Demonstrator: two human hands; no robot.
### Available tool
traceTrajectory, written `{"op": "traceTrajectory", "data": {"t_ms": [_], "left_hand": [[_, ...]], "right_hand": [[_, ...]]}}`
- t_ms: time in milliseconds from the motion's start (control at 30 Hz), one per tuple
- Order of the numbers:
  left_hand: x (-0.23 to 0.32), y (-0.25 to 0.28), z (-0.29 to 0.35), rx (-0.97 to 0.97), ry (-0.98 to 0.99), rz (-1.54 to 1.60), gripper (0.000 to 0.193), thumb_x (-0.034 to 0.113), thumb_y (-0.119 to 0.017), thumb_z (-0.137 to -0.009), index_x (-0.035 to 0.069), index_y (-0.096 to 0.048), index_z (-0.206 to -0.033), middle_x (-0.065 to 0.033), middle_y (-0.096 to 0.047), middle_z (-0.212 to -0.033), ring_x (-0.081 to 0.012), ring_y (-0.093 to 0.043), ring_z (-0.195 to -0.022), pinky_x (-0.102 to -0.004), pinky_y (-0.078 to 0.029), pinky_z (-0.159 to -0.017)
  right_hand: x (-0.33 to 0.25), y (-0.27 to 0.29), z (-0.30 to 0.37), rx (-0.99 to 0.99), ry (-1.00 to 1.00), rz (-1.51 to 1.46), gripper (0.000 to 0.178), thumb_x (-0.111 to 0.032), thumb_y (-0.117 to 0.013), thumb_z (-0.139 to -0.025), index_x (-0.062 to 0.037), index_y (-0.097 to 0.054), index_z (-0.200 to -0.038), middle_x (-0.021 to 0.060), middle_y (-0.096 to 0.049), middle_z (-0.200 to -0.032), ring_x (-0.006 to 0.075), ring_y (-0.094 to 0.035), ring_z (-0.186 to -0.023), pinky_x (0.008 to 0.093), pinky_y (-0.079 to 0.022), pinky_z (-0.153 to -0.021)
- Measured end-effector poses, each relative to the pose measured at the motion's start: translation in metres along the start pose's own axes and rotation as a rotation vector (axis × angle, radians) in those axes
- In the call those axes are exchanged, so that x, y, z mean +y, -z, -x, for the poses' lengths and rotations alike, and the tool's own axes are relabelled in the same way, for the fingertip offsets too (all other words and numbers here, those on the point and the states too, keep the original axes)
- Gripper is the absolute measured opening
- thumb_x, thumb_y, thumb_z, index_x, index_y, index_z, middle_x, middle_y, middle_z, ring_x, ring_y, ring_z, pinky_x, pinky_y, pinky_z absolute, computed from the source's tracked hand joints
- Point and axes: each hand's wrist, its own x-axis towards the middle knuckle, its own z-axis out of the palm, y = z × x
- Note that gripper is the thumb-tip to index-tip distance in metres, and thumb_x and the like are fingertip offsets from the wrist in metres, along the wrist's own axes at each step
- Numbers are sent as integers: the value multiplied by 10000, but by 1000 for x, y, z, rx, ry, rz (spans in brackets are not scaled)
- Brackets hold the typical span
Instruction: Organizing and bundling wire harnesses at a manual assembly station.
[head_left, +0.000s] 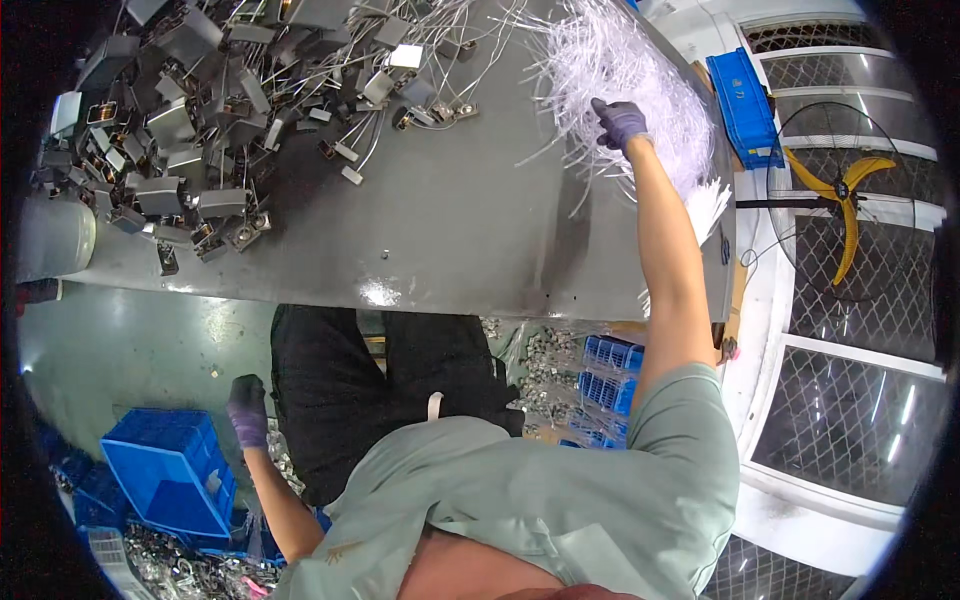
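My right hand (pixel 622 124), in a purple glove with dark fingertips, reaches over a heap of thin white plastic strips (pixel 660 105) that look like cable ties. Its fingers are curled closed; whatever lies in them is hidden. Down at my left side, below table height, hangs my left hand (pixel 248 410) in a similar glove. Those fingers are curled in as well, and I cannot see anything in them. At the table's far left lies a pile of grey metal-cased parts with wires and copper coils (pixel 190 125). Some white leads trail toward the middle.
The grey table (pixel 420 220) spans the view ahead of me. A blue bin (pixel 745 108) and a yellow-bladed fan (pixel 845 195) stand past its right edge. A blue crate (pixel 170 470) sits low at left, near loose metal parts. Blue baskets (pixel 612 385) are under the table.
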Motion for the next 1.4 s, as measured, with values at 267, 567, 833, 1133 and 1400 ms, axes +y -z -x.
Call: {"op": "traceTrajectory", "data": {"t_ms": [267, 567, 833, 1133, 1400], "left_hand": [[-30, 0, 8, 6, 69, 132, 80, 104, -600, -896, 49, -609, -954, -19, -607, -823, -113, -531, -718, -271, -456, -645], [-31, 5, 13, -13, 40, 28, 80, 116, -590, -899, 41, -604, -923, -31, -591, -778, -118, -536, -676, -275, -455, -625], [-10, 5, 15, 5, -6, 70, 71, 109, -575, -900, 40, -590, -899, -27, -562, -763, -123, -518, -674, -271, -443, -623], [-19, 16, 24, 2, -13, 47, 73, 117, -589, -879, 49, -593, -856, -22, -566, -757, -115, -517, -684, -275, -440, -625], [-33, 21, 31, 5, -22, 135, 42, 88, -574, -863, 54, -597, -873, -15, -569, -755, -111, -518, -692, -270, -446, -625]], "right_hand": [[-23, -41, -20, -79, -29, 126, 548, -568, -673, -787, -63, -514, -645, 94, -554, -543, 163, -483, -383, 322, -365, -367], [1, -17, -14, -82, -159, -148, 246, -233, -658, -772, -21, -621, -654, 92, -581, -586, 200, -591, -472, 359, -464, -438], [45, 3, -6, -147, 2, 120, 337, -315, -603, -880, -28, -639, -707, 99, -635, -647, 218, -595, -491, 364, -463, -438], [58, -10, 54, 10, 89, -58, 490, -442, -653, -811, -9, -617, -1038, 212, -670, -926, 278, -669, -688, 364, -540, -581], [67, -15, 123, 136, 169, 336, 664, -624, -429, -850, -10, -668, -939, 182, -667, -740, 280, -656, -636, 411, -501, -630]]}}
